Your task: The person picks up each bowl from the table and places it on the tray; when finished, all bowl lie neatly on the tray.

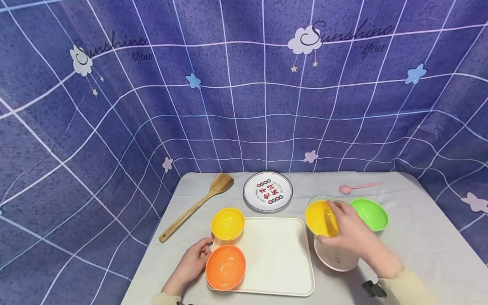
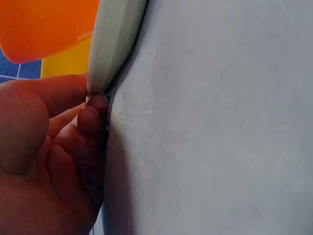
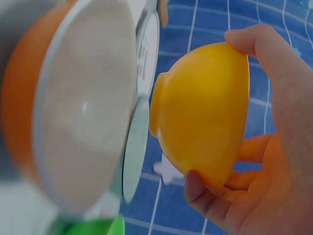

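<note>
My right hand (image 1: 348, 231) holds a yellow bowl (image 1: 319, 218) by its rim, tilted, in the air over the right side of the table. In the right wrist view, thumb and fingers grip this yellow bowl (image 3: 205, 107) on opposite sides. Below it stands a larger bowl (image 3: 90, 103) with a whitish inside and orange outside. At the left edge of a cream tray (image 1: 276, 258), my left hand (image 1: 192, 262) pinches the rim; the left wrist view shows its fingertips at the tray edge (image 2: 110, 49). On the tray's left side sit an orange bowl (image 1: 226, 267) and another yellow bowl (image 1: 228, 223).
A green bowl (image 1: 370, 214) and a pink spoon (image 1: 345, 189) lie at the right. Partly hidden behind the held bowl is a pale green-rimmed dish (image 1: 319, 198). A patterned plate (image 1: 268, 191) is at the back, a wooden spatula (image 1: 198, 206) at the left.
</note>
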### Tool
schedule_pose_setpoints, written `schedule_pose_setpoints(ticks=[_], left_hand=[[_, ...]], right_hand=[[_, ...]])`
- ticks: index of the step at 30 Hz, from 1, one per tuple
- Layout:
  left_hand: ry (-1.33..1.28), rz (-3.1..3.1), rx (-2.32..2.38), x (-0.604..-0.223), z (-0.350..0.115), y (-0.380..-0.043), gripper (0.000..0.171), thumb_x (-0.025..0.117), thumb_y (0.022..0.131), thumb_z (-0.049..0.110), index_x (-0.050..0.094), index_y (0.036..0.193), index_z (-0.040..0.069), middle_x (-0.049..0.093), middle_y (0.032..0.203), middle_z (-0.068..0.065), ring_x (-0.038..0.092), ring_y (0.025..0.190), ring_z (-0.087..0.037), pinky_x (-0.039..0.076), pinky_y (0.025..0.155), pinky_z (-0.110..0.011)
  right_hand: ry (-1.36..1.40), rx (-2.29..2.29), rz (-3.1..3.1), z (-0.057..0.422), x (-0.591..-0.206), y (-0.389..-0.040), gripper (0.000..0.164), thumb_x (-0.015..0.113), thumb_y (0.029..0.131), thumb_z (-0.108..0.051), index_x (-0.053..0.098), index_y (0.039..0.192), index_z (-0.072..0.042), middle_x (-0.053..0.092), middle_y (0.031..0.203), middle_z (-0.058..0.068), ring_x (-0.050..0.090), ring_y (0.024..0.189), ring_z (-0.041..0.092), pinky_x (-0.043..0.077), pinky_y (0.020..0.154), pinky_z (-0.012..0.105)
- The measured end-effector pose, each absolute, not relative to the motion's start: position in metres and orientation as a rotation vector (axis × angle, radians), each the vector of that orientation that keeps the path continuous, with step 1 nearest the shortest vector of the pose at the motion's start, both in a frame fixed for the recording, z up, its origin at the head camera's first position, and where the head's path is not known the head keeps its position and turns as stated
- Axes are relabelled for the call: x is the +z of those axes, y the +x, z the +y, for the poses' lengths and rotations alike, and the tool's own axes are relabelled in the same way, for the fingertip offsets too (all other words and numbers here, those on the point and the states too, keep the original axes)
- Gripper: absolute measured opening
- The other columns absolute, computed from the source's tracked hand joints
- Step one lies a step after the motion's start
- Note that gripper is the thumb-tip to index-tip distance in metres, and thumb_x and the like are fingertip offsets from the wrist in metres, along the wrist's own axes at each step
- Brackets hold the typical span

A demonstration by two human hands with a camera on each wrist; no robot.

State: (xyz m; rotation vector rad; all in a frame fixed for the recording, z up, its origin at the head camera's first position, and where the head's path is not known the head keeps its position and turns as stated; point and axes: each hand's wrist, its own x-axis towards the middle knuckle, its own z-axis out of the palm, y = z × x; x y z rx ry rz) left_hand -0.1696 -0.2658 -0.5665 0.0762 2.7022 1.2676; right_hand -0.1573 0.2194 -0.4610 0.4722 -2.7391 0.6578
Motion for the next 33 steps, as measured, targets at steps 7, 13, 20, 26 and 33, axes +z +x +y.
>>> schedule_pose_setpoints(ticks=[7, 13, 20, 26, 33], left_hand=[[0.049, 2.713, 1.254, -0.565, -0.265, -0.169, 0.042, 0.070, 0.093, 0.005, 0.066, 0.135, 0.009, 0.058, 0.079, 0.002, 0.053, 0.074, -0.018, 0.041, 0.072, -0.031], [0.053, 2.718, 1.248, -0.565, -0.265, -0.169, 0.043, 0.070, 0.093, 0.004, 0.066, 0.135, 0.008, 0.057, 0.079, 0.002, 0.053, 0.075, -0.018, 0.041, 0.074, -0.033], [0.059, 2.713, 1.253, -0.565, -0.265, -0.169, 0.043, 0.070, 0.093, 0.005, 0.065, 0.136, 0.008, 0.058, 0.080, 0.003, 0.053, 0.075, -0.017, 0.041, 0.075, -0.032], [0.070, 2.708, 1.274, -0.562, -0.265, -0.167, 0.044, 0.071, 0.092, 0.006, 0.065, 0.136, 0.007, 0.058, 0.080, 0.003, 0.052, 0.073, -0.017, 0.040, 0.071, -0.030], [0.079, 2.703, 1.271, -0.564, -0.266, -0.167, 0.043, 0.071, 0.093, 0.006, 0.065, 0.135, 0.008, 0.058, 0.080, 0.002, 0.052, 0.073, -0.017, 0.040, 0.070, -0.029]], right_hand=[[0.571, 0.629, -2.781, 0.177, -0.472, -0.179, 0.104, 0.087, 0.070, -0.048, 0.050, 0.144, 0.015, 0.052, 0.137, 0.037, 0.054, 0.125, 0.052, 0.045, 0.103, 0.062], [0.649, 0.664, -2.786, 0.142, -0.482, -0.193, 0.104, 0.088, 0.069, -0.048, 0.051, 0.142, 0.015, 0.055, 0.134, 0.035, 0.057, 0.121, 0.048, 0.048, 0.102, 0.057], [0.685, 0.666, -2.859, 0.108, -0.496, -0.202, 0.104, 0.090, 0.067, -0.049, 0.051, 0.143, 0.012, 0.056, 0.136, 0.029, 0.056, 0.122, 0.044, 0.046, 0.105, 0.053], [0.686, 0.686, -2.920, 0.089, -0.506, -0.207, 0.106, 0.092, 0.067, -0.050, 0.050, 0.145, 0.008, 0.054, 0.137, 0.026, 0.054, 0.125, 0.041, 0.045, 0.107, 0.050], [0.710, 0.759, -2.913, 0.074, -0.511, -0.211, 0.108, 0.091, 0.071, -0.051, 0.047, 0.148, 0.011, 0.049, 0.144, 0.031, 0.048, 0.134, 0.046, 0.040, 0.112, 0.054]])
